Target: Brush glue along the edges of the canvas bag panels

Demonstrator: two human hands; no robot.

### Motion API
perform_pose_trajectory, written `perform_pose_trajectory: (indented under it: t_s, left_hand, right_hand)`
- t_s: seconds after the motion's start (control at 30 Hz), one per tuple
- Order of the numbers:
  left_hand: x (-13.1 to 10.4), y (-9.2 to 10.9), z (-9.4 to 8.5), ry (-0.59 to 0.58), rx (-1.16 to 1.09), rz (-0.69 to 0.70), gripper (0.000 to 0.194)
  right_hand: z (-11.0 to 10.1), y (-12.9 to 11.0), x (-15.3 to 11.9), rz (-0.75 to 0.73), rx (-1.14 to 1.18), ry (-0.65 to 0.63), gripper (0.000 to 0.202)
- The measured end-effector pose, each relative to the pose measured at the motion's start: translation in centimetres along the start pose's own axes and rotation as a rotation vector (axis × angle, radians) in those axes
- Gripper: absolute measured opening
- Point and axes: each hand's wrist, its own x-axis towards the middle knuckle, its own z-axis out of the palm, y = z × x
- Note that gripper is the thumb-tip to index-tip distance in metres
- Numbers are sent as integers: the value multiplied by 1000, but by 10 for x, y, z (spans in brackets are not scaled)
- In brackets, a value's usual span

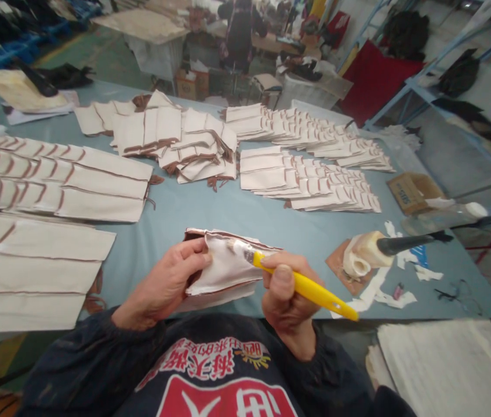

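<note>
My left hand (169, 281) grips the left edge of a white fabric piece (223, 269) with brown edging, its thumb on top, near the front edge of the blue-green table. The piece is partly folded, with a brown inner side showing at the left. In my right hand (286, 289) is a brush (315, 292) with a yellow handle. White-coated bristles touch the upper part of the white piece. The brush slants down to the right, its handle end sticking out past my fingers.
Overlapping rows of white pieces with brown edges (106, 179) lie at the left, with more (310, 179) at the back. At the right are a glue-smeared container (362, 255), a cardboard box (414, 194) and a clear bottle (445, 217). A person (240, 32) stands beyond the table.
</note>
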Motion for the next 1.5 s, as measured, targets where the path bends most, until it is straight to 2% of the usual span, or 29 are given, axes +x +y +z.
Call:
perform_pose_trajectory:
  t_s: [0.17, 0.27, 0.33, 0.5, 0.63, 0.7, 0.8, 0.9, 0.97, 1.03, 1.13, 1.2, 1.3, 1.4, 1.5]
  left_hand:
    - [-5, 1, 1, -35, -28, -34, 35]
    - [-10, 0, -4, -25, -62, -28, 37]
    - [-13, 0, -8, -34, -70, -14, 37]
    - [-17, 1, -12, -48, -90, -13, 37]
    - [-19, -1, -23, -96, -87, 9, 33]
    - [-23, -4, -34, -89, -15, 50, 37]
    - [-33, -9, -48, -103, 239, 76, 38]
    - [-44, -10, -45, -153, 460, 101, 28]
    - [-50, -12, -38, -145, 548, 160, 26]
    - [-54, -15, -33, -133, 648, 217, 28]
    - [-58, -23, -31, -88, 758, 268, 28]
    - [-58, -31, -33, -49, 786, 278, 26]
    - [-58, -43, -33, 7, 797, 291, 23]
    - [-58, -49, -30, 46, 784, 305, 20]
    - [-60, -51, -26, 53, 749, 289, 23]
  right_hand:
    - [25, -17, 9, -136, 174, -8, 23]
    - [27, -9, 14, -59, 188, 113, 25]
    - [30, 2, 18, -22, 119, 136, 23]
    - [54, 14, 27, -53, 42, -103, 25]
    - [67, 18, 35, -6, 103, -135, 31]
    - [68, 25, 41, 77, 128, -108, 35]
    - [67, 36, 47, 195, 156, -78, 39]
    - [71, 39, 50, 213, 169, -107, 40]
    - [73, 35, 49, 209, 171, -114, 38]
    - [68, 28, 45, 205, 214, -67, 36]
    - [46, 16, 33, 213, 305, 1, 32]
    - [25, 5, 20, 227, 294, -31, 30]
    - [2, -12, -2, 198, 265, -177, 26]
    - [-5, -24, -15, 179, 317, -283, 27]
    - [-2, -24, -19, 173, 391, -268, 25]
